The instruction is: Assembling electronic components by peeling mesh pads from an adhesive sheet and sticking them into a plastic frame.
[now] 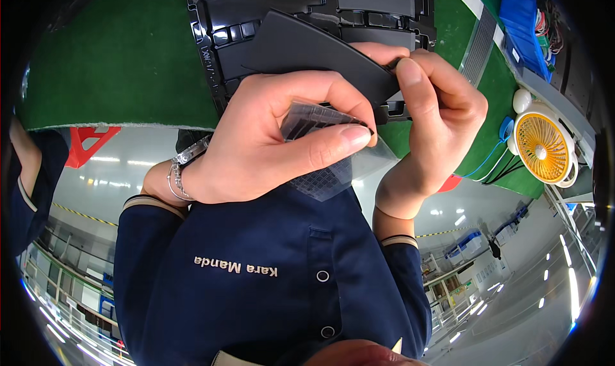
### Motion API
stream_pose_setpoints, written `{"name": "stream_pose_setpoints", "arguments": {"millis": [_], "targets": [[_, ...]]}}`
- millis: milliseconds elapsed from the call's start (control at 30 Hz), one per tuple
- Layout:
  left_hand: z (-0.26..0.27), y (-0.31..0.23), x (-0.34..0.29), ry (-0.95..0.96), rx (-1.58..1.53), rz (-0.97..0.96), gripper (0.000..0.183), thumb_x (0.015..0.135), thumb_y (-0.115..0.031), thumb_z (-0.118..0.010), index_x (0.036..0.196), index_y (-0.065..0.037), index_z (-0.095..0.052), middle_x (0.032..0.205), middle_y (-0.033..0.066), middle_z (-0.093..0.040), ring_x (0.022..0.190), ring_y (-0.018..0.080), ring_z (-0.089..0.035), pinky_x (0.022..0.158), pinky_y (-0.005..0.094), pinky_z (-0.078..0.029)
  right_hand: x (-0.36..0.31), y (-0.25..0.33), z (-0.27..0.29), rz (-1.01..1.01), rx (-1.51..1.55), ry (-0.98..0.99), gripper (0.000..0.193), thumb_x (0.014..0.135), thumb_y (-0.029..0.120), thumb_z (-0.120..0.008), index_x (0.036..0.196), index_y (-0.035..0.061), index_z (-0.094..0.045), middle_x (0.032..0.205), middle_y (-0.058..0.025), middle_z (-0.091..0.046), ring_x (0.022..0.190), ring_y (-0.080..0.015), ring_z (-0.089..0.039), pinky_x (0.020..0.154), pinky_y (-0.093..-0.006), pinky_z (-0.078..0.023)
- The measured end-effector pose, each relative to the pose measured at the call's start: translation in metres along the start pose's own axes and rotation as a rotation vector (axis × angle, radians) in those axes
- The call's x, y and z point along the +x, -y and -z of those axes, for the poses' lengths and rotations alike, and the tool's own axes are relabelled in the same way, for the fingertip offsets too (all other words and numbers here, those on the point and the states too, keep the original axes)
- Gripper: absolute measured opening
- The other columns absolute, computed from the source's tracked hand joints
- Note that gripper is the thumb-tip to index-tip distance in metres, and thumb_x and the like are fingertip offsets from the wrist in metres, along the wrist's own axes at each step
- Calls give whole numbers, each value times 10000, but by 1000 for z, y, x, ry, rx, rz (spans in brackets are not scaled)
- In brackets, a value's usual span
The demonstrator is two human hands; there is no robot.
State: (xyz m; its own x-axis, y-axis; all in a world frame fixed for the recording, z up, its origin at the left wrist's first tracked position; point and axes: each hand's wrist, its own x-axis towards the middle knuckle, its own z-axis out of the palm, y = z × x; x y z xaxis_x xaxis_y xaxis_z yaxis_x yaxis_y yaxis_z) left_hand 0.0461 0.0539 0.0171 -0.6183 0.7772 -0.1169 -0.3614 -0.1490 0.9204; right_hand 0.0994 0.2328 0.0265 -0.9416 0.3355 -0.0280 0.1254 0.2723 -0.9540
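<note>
Green matting [115, 65] under your gear. Your right hand [442, 103] pinches one end of a smooth, matte black panel [307, 49] above a glossy moulded tray [197, 20]; your left hand [256, 135] pinches crinkly clear film [327, 180]. Knuckles hide the panel's near edge, tray's cut off up top. White-and-yellow fan [541, 145] sits right.

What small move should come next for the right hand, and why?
Probably a light press with the right hand at the black panel's right end: its thumb and fingers are already closed there, while the left hand is occupied pinching the clear, dark-gridded sheet.
</note>
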Motion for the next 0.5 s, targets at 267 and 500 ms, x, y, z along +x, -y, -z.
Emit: {"name": "stream_pose_setpoints", "arguments": {"millis": [267,500], "targets": [[-1,3,0,-13,3,-14,103,836,-84,-571,848,11,-611,1283,206,-510,742,91,-550,708,254,-447,-1,-1,1,-8,9,-3,93,818,43,-667,774,-38,-657,633,8,-574,564,-33,-460,494,-190,-352],[-1,1,1,-1,-19,18,118,836,-107,-578,849,5,-613,1228,189,-547,740,95,-552,699,252,-441,-1,-1,2,-2,60,-4,84,816,35,-665,770,-35,-660,634,9,-575,561,-31,-455,486,-188,-337]]}}
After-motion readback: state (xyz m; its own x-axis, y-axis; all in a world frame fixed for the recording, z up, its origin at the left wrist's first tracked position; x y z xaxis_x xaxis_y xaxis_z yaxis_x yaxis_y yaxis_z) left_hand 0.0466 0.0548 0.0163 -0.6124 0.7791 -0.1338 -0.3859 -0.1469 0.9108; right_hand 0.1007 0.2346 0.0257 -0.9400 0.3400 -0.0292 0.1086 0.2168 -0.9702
